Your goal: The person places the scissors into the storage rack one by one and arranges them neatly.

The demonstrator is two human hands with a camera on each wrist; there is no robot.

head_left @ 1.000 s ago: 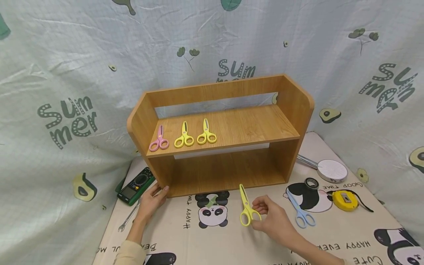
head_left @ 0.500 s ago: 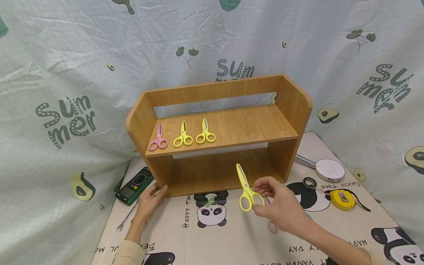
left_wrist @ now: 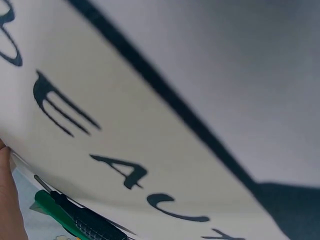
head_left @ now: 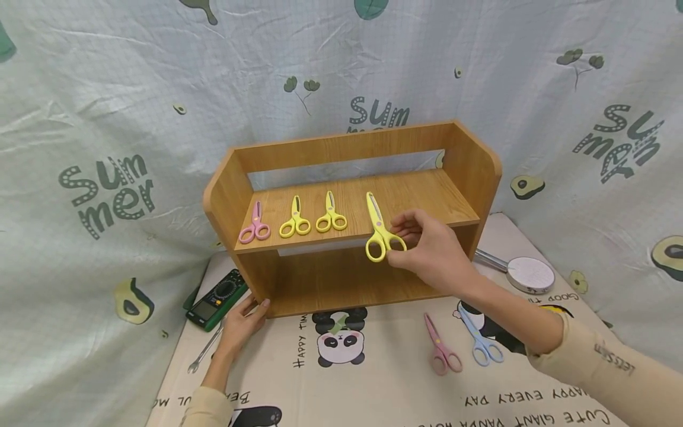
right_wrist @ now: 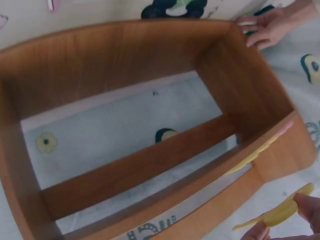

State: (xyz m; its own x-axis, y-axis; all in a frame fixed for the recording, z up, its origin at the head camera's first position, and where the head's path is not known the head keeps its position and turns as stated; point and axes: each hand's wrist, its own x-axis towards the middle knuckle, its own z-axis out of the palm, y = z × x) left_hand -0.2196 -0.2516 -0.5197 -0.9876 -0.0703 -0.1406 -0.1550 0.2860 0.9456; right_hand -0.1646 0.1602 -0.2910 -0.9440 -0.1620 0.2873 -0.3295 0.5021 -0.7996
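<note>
Draped behind everything, a pale cloth printed with "Summer" and avocados backs a panda play mat (head_left: 373,379). From the head view, our right hand (head_left: 427,249) pinches one ring of a yellow pair of scissors (head_left: 377,228), held in the air at the front lip of the wooden shelf (head_left: 427,196), blades pointing away. Just left of that grip, three scissors lie in a row on the upper board: two yellow (head_left: 313,218) and one pink (head_left: 255,224). Below the grip, a pink pair (head_left: 440,347) and a blue pair (head_left: 480,341) lie on the mat. Our left hand (head_left: 242,323) rests with straight fingers against the shelf's lower left corner. The left wrist view shows only mat lettering. In the right wrist view, fingertips (right_wrist: 306,204) clamp the yellow handle beside the shelf edge. We judge the light pinch could slip, dropping the scissors short of the board.
</note>
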